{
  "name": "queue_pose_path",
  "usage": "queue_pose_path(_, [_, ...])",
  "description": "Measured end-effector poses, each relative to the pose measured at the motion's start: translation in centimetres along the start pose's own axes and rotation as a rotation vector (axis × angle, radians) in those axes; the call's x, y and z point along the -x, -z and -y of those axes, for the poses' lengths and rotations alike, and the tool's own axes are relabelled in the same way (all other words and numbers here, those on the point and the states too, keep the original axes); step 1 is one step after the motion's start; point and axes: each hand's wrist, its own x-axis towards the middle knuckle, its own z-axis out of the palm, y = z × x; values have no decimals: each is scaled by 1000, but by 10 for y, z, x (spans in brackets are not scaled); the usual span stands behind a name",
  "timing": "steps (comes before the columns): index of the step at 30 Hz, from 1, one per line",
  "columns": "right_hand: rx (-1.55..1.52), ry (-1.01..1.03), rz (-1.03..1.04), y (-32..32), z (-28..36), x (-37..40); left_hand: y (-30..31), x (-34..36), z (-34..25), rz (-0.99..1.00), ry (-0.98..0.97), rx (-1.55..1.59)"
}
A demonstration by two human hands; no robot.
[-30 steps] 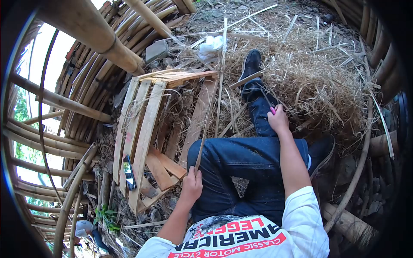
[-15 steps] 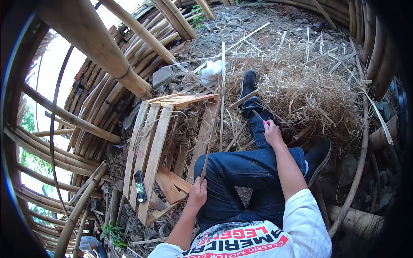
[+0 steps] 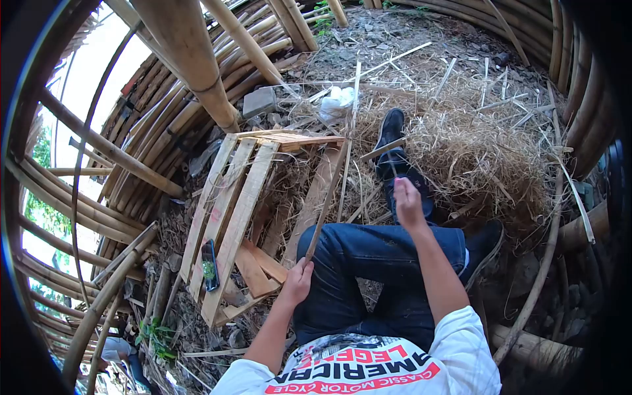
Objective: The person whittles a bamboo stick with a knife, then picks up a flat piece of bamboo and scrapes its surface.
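My left hand is closed round the lower end of a long thin bamboo strip. From my left knee, the strip slants up past the corner of a wooden crate. My right hand grips a knife above my outstretched shin. Its narrow blade points away from me; a bit of pink handle shows at the fingers. A short flat piece of bamboo lies across that leg near the shoe.
A phone rests on the crate's slats. Fine shavings are heaped right of my leg. A white plastic bag and a grey block lie beyond the crate. A thick bamboo post rises at left. A person is partly visible at lower left.
My right hand has moved slightly left and turned, so the knife now points more straight ahead. My left hand still holds the strip. The whole view has shifted a little.
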Motion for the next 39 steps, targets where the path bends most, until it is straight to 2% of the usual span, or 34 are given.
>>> queue_pose_path(2, [-88,145,151,-7,36,21,3,-1,-3,61,55,125])
queue_pose_path(4, [-96,132,296,-21,58,41,7,-1,-10,124,115,248])
queue_pose_path(5, [-98,126,299,-31,62,50,10,1,-15,154,146,288])
queue_pose_path(7, [66,266,398,-51,67,64,13,2,-17,181,181,326])
queue_pose_path(8, [64,264,401,-60,69,69,13,2,-16,187,173,286])
queue_pose_path(10, [252,336,423,-74,71,74,12,3,-11,187,167,245])
queue_pose_path(12, [311,337,426,-79,71,73,4,4,-2,55,78,124])
queue_pose_path(13, [372,338,425,-82,71,72,2,6,1,50,88,128])
queue_pose_path(15, [413,312,447,-83,64,71,-1,7,-1,-100,-56,-143])
queue_pose_path(19, [424,290,465,-81,57,69,10,11,-34,-107,-30,-202])
queue_pose_path(21, [417,258,484,-79,57,71,16,15,-47,-66,29,-356])
queue_pose_path(22, [418,253,492,-78,56,71,14,14,-43,-90,-50,-351])
queue_pose_path(29, [418,267,500,-68,50,73,11,10,-34,-98,-60,-257])
queue_pose_path(32, [430,265,489,-65,52,74,12,6,-33,-38,-51,-284])
queue_pose_path(34, [428,254,484,-71,58,74,9,3,-28,-77,-123,-230])
queue_pose_path(39, [490,256,501,-86,62,71,4,4,-22,-147,-114,-268])
